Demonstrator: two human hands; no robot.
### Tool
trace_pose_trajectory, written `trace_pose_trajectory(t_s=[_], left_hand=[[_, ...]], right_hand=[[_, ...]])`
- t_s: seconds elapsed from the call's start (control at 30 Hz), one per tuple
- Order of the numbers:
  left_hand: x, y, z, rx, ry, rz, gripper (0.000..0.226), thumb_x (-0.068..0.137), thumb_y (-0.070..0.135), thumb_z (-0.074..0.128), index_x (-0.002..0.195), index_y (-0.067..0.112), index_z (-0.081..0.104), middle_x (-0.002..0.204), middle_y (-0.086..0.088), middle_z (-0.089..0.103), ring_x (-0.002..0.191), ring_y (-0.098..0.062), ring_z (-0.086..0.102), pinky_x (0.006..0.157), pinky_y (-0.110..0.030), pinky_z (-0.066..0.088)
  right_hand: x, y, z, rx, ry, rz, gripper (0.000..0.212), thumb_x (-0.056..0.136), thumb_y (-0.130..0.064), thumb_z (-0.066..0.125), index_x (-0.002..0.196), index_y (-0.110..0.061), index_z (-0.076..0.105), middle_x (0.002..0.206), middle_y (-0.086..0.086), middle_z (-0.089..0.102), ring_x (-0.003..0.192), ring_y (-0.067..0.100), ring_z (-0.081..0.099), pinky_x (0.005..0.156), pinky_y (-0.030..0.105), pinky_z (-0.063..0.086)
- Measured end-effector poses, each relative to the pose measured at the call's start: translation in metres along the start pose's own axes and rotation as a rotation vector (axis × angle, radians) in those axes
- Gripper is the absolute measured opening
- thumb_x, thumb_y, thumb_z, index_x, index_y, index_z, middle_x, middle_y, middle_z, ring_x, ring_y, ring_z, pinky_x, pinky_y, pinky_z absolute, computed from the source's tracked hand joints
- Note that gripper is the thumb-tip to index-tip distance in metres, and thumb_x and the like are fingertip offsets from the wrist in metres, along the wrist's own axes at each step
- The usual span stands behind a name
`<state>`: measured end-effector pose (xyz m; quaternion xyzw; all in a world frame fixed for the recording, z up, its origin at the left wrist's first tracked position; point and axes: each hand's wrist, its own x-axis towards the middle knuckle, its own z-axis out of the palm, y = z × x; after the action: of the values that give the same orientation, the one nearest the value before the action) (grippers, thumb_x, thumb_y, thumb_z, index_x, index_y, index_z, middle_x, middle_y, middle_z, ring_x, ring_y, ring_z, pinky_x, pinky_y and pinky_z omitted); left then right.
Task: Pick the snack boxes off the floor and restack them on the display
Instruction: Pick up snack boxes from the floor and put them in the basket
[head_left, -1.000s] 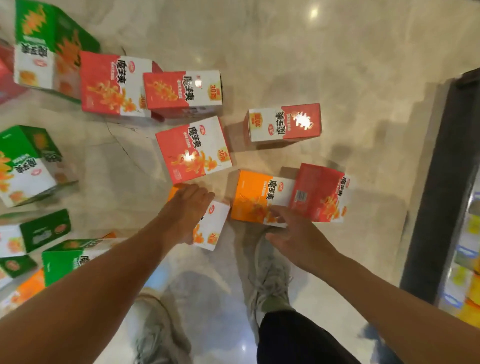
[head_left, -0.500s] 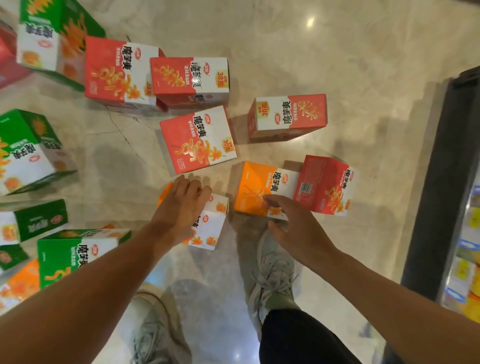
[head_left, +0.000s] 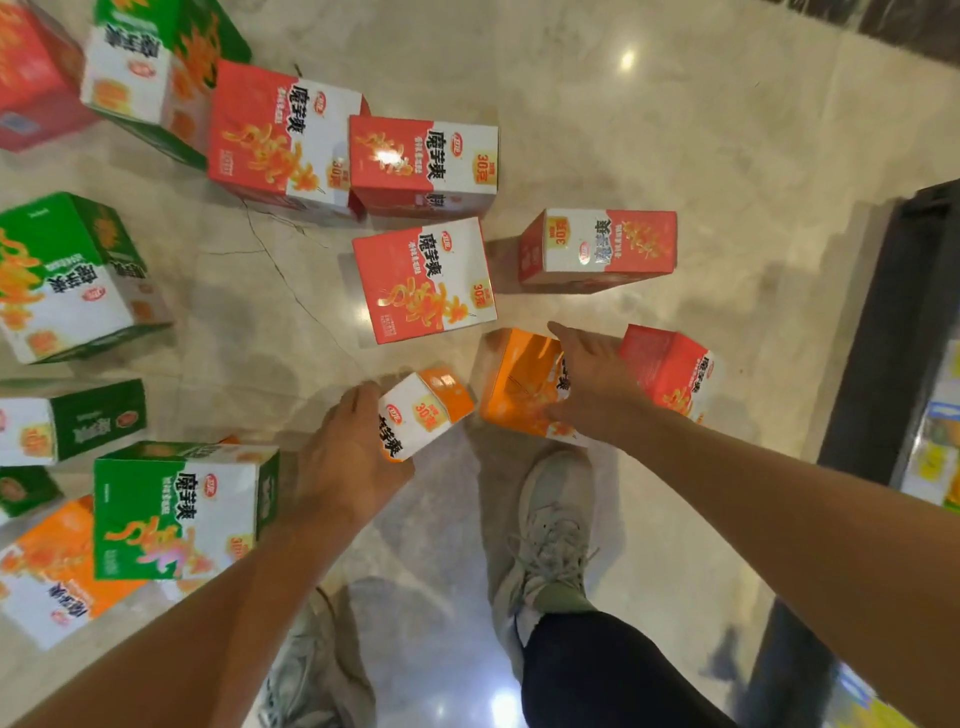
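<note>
My left hand (head_left: 353, 457) grips a small orange-and-white snack box (head_left: 423, 410), tilted up off the marble floor. My right hand (head_left: 592, 384) wraps over a second orange box (head_left: 511, 384), fingers over its far edge, thumb at its near side. A red box (head_left: 675, 369) stands against that orange box on its right. Several more red boxes lie beyond, the nearest one (head_left: 423, 280) just past my hands.
Green boxes (head_left: 176, 514) and an orange one (head_left: 47, 571) lie scattered on the floor at left. A dark display base (head_left: 878, 332) with stocked shelves runs along the right edge. My two shoes (head_left: 550, 530) stand below the hands on the marble floor (head_left: 675, 104).
My left hand has closed on the small orange box and tipped it up. My right hand has moved forward onto the second orange box, which has shifted.
</note>
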<state>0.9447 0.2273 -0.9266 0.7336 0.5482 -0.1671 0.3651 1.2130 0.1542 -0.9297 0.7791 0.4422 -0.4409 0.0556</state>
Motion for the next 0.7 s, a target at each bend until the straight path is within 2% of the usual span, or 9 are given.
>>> trace_pose_trajectory(t_s=[0.13,0.23,0.3,0.4,0.47,0.53,0.57,0.63,0.7], left_hand=[[0.002,0.011,0.005,-0.131,-0.021,-0.158,0.055,0.072,0.035,0.082,0.109,0.027,0.043,0.096,0.004,0.064,0.088,-0.023,0.063,0.056,-0.030,0.035],[0.005,0.018,0.011,-0.145,0.003,-0.174,0.055,0.072,0.033,0.082,0.111,0.026,0.044,0.097,0.004,0.063,0.088,-0.023,0.061,0.062,-0.032,0.041],[0.008,0.019,0.015,-0.154,0.018,-0.149,0.057,0.070,0.032,0.082,0.112,0.026,0.044,0.098,0.001,0.064,0.090,-0.024,0.063,0.066,-0.036,0.048],[0.009,0.019,0.014,-0.139,0.022,-0.172,0.058,0.071,0.035,0.082,0.113,0.025,0.044,0.100,0.001,0.064,0.091,-0.026,0.063,0.066,-0.036,0.048],[0.009,0.019,0.013,-0.188,0.048,-0.209,0.058,0.068,0.037,0.083,0.108,0.025,0.042,0.098,0.000,0.065,0.090,-0.029,0.064,0.069,-0.040,0.053],[0.010,0.018,0.011,-0.248,0.070,-0.245,0.060,0.066,0.038,0.084,0.107,0.024,0.041,0.097,-0.001,0.065,0.089,-0.030,0.063,0.069,-0.042,0.052],[0.009,0.018,0.009,-0.250,0.062,-0.263,0.061,0.068,0.039,0.084,0.109,0.022,0.042,0.097,-0.001,0.063,0.086,-0.028,0.060,0.066,-0.038,0.048],[0.004,0.016,0.003,-0.226,0.044,-0.281,0.060,0.070,0.042,0.084,0.111,0.019,0.045,0.096,0.000,0.060,0.081,-0.022,0.051,0.058,-0.032,0.035],[-0.003,0.012,-0.003,-0.253,0.063,-0.283,0.061,0.069,0.044,0.085,0.109,0.019,0.046,0.095,-0.001,0.063,0.081,-0.022,0.053,0.061,-0.031,0.038]], right_hand=[[0.019,0.001,0.009,-0.156,-0.083,0.077,0.114,0.074,-0.042,0.086,0.159,-0.018,0.012,0.161,0.009,0.027,0.150,0.035,0.019,0.122,0.048,0.019],[0.026,0.001,0.016,-0.235,-0.048,0.121,0.115,0.068,-0.046,0.088,0.155,-0.018,0.018,0.158,0.010,0.031,0.150,0.035,0.019,0.123,0.046,0.016],[0.028,0.002,0.020,-0.277,-0.037,0.131,0.116,0.066,-0.049,0.089,0.153,-0.016,0.019,0.160,0.013,0.026,0.152,0.038,0.008,0.124,0.047,0.007],[0.022,0.003,0.027,-0.316,-0.032,0.126,0.120,0.066,-0.053,0.088,0.149,-0.005,0.015,0.161,0.022,0.020,0.151,0.048,-0.001,0.122,0.053,-0.003],[0.010,0.004,0.036,-0.278,0.047,0.082,0.111,0.062,-0.048,0.091,0.141,0.000,0.029,0.150,0.026,0.037,0.146,0.052,0.018,0.123,0.059,0.006],[-0.003,0.007,0.046,-0.239,0.180,0.022,0.100,0.051,-0.044,0.097,0.125,-0.001,0.046,0.127,0.023,0.057,0.130,0.050,0.045,0.116,0.062,0.027],[-0.007,0.009,0.049,-0.216,0.237,0.009,0.097,0.045,-0.043,0.099,0.119,-0.002,0.051,0.119,0.021,0.062,0.122,0.048,0.053,0.112,0.060,0.036],[-0.013,0.007,0.046,-0.226,0.278,-0.013,0.099,0.040,-0.048,0.099,0.118,-0.005,0.055,0.114,0.017,0.064,0.112,0.043,0.059,0.101,0.053,0.047],[-0.017,0.004,0.041,-0.295,0.256,-0.043,0.103,0.042,-0.052,0.097,0.125,-0.007,0.055,0.117,0.016,0.062,0.110,0.040,0.057,0.093,0.048,0.050]])
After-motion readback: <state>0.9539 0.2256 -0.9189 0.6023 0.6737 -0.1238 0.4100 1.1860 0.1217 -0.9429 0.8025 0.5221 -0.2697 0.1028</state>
